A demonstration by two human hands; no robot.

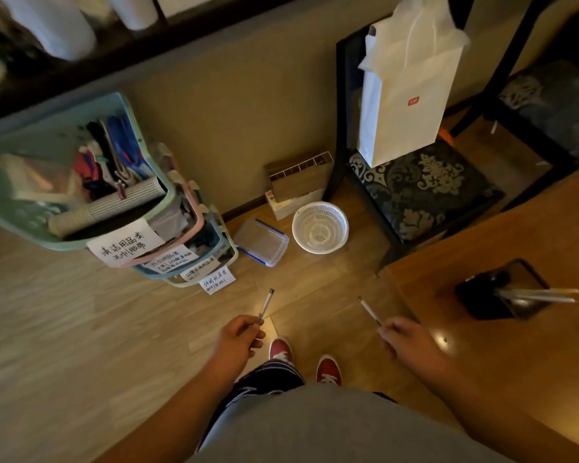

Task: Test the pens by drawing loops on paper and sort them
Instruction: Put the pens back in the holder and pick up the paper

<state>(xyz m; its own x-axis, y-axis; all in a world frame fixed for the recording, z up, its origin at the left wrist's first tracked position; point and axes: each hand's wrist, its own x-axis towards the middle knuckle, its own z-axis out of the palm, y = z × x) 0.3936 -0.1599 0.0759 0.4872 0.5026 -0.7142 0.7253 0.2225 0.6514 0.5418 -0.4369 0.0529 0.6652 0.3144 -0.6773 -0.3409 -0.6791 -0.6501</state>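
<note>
head view: the left grip (239, 339) pinches a clear pen (265, 305) and the right grip (405, 339) pinches a white pen (369, 310), both held above the wooden floor (81, 329). spare pens (545, 295) lean in a black holder (475, 295) on the table (482, 379), to the right.

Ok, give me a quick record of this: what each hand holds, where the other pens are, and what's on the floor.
left: left hand holds clear pen
right: right hand holds white pen
other pens: spare pens in black holder on table
floor: white basket beside lidded clear container, apart
paper: none in view
</note>
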